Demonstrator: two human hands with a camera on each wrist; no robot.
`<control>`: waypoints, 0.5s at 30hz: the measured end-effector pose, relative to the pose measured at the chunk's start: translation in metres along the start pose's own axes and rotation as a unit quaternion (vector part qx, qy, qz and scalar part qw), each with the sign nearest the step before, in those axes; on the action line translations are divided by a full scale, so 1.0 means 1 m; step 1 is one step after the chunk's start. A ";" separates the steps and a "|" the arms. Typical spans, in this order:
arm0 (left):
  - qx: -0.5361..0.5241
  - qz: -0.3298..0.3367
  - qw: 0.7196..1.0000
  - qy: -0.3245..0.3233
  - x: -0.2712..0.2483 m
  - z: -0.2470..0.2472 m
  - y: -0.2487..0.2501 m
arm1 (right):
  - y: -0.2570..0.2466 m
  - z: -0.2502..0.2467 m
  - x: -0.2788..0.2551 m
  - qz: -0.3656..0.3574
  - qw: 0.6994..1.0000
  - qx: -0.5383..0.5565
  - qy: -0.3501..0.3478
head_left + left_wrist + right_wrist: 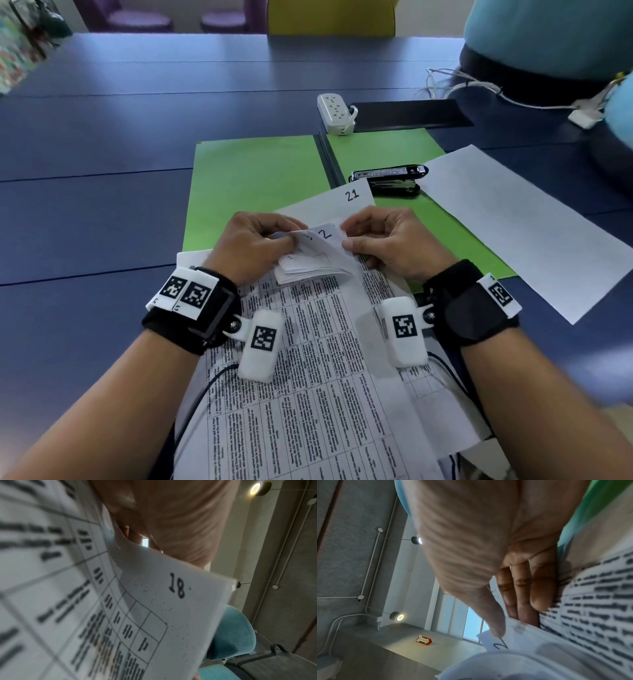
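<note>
Fingers of left hand (253,241) curled, pinching fanned corners of paper stack (310,265), far end resting on green folder (253,178) | right hand (390,240) thumb and forefinger pinch sheet marked 2 (323,234) | risk: 2 sheets lift together, number skipped; loose left pinch lets fan collapse.

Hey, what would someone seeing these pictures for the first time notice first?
The left hand and right hand pinch the numbered top corners of the printed sheets at the near middle of the blue table. Behind them lies a bright green folder, with a black stapler on its right half.
</note>
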State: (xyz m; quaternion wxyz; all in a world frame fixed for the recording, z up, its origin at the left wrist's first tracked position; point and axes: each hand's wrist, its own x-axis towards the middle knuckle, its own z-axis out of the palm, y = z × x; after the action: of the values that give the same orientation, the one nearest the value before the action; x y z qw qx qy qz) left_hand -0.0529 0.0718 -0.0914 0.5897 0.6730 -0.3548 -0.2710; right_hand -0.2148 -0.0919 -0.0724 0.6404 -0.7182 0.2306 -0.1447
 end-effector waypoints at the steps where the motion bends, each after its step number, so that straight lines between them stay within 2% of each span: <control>1: 0.002 0.001 1.000 0.003 0.000 0.000 0.000 | 0.000 0.000 0.000 -0.002 1.000 0.000 -0.003; 15: 0.001 -0.008 1.000 0.009 0.000 0.000 -0.002 | 0.002 0.001 0.000 0.000 0.998 0.055 -0.001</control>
State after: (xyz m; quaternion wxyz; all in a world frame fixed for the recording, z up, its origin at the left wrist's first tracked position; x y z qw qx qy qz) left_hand -0.0526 0.0722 -0.0931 0.5899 0.6790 -0.3444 -0.2689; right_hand -0.2150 -0.0912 -0.0743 0.6793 -0.6818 0.2217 -0.1569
